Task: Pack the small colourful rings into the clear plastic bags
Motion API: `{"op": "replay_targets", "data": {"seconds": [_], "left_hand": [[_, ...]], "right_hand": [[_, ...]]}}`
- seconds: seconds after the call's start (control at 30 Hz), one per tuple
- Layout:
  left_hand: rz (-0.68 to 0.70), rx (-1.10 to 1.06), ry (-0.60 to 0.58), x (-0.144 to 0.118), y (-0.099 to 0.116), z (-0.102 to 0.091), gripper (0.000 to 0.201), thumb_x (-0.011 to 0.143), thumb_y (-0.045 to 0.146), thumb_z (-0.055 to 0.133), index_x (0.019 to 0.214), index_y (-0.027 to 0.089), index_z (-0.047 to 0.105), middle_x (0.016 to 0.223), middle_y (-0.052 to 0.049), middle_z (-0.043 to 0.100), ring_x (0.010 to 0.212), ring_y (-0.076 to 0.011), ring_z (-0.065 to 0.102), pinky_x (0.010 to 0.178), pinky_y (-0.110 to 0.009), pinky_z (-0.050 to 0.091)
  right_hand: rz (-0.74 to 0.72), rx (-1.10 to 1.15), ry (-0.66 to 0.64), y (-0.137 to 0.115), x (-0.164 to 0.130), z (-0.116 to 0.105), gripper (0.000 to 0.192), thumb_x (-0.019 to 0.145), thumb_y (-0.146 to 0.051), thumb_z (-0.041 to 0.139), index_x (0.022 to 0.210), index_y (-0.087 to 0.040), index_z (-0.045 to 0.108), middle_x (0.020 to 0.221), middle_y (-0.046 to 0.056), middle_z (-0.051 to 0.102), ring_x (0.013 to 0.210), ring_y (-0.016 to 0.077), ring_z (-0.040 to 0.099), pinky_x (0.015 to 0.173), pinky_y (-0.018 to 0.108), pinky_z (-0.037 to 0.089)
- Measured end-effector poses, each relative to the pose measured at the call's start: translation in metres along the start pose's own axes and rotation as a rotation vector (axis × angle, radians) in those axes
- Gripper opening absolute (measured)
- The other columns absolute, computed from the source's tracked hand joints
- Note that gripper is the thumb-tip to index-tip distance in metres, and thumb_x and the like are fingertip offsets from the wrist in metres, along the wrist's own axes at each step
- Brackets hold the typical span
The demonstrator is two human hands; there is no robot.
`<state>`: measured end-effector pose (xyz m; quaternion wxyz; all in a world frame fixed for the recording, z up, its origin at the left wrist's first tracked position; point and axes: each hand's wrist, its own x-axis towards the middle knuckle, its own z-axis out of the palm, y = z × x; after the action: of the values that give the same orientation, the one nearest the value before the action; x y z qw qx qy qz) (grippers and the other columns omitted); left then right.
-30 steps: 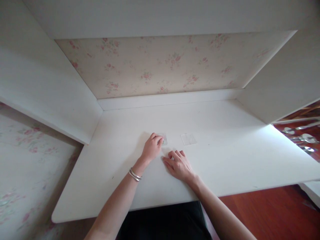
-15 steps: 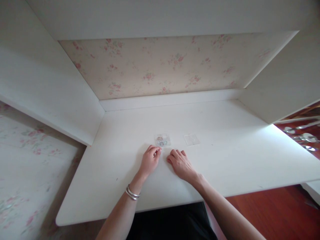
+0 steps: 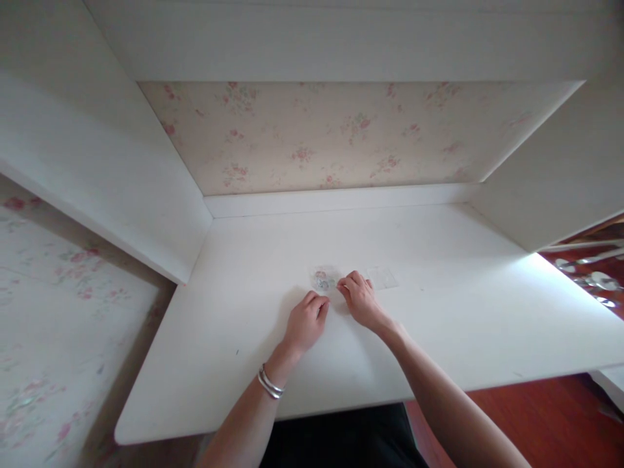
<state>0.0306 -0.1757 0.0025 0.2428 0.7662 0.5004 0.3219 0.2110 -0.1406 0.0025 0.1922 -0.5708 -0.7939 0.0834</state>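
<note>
A small clear plastic box (image 3: 333, 268) lies on the white desktop, holding several tiny ring-like pieces (image 3: 322, 280). My right hand (image 3: 359, 296) is at the box's right edge, its thumb and fingertips pinched together. Just in front of the box is my left hand (image 3: 307, 321), fingers curled and thumb pressed against them; a silver bangle circles that wrist. Whatever either pinch holds is too small to make out. To the right, a flat clear plastic lid (image 3: 386, 278) lies partly hidden behind my right hand.
The white desktop (image 3: 263, 247) has a raised back strip (image 3: 341, 199) and white side panels (image 3: 541, 175). A small dark mark (image 3: 237, 351) shows at left. Shiny metal objects (image 3: 602, 281) stand beyond the right edge, above a red floor (image 3: 546, 413).
My right hand has moved forward to the box's right edge and now covers part of the lid. My left hand has drawn slightly back from the box. The view has shifted a little.
</note>
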Motion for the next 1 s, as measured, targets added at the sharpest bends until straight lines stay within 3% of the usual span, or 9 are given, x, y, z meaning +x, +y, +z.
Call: {"op": "replay_targets", "data": {"seconds": [0.23, 0.47, 0.73, 1.0], "left_hand": [[-0.007, 0.067, -0.025, -0.001, 0.0, 0.0, 0.022, 0.093, 0.025, 0.04, 0.096, 0.022, 0.061, 0.093, -0.003, 0.06, 0.082, -0.0126, 0.059, 0.073, -0.023, 0.047], [-0.009, 0.128, -0.064, -0.001, 0.005, 0.0, 0.023, 0.093, 0.025, 0.039, 0.094, 0.023, 0.062, 0.092, -0.002, 0.06, 0.081, -0.0128, 0.059, 0.073, -0.024, 0.047], [0.06, 0.185, -0.132, 0.006, 0.029, 0.019, 0.019, 0.089, 0.032, 0.049, 0.102, 0.025, 0.061, 0.094, -0.002, 0.06, 0.084, -0.0145, 0.06, 0.076, -0.025, 0.048], [0.064, 0.243, -0.146, 0.017, 0.036, 0.032, 0.02, 0.09, 0.03, 0.047, 0.096, 0.026, 0.066, 0.089, -0.003, 0.06, 0.08, -0.0144, 0.059, 0.072, -0.025, 0.047]], "right_hand": [[0.026, 0.038, 0.034, 0.002, 0.014, 0.005, 0.023, 0.094, -0.029, 0.04, 0.095, -0.022, 0.062, 0.092, 0.005, 0.055, 0.087, 0.017, 0.052, 0.075, 0.03, 0.036], [0.131, 0.317, 0.34, 0.018, -0.008, -0.01, 0.027, 0.092, -0.035, 0.039, 0.092, -0.02, 0.063, 0.088, 0.006, 0.053, 0.083, 0.0168, 0.053, 0.075, 0.03, 0.043], [0.231, 0.4, 0.223, 0.03, -0.049, -0.005, 0.029, 0.09, -0.04, 0.042, 0.088, -0.021, 0.064, 0.087, 0.004, 0.054, 0.076, 0.0147, 0.055, 0.07, 0.028, 0.045], [0.238, 0.418, 0.25, 0.03, -0.052, -0.003, 0.028, 0.09, -0.039, 0.043, 0.088, -0.022, 0.065, 0.084, 0.003, 0.055, 0.073, 0.0136, 0.056, 0.067, 0.026, 0.045]]}}
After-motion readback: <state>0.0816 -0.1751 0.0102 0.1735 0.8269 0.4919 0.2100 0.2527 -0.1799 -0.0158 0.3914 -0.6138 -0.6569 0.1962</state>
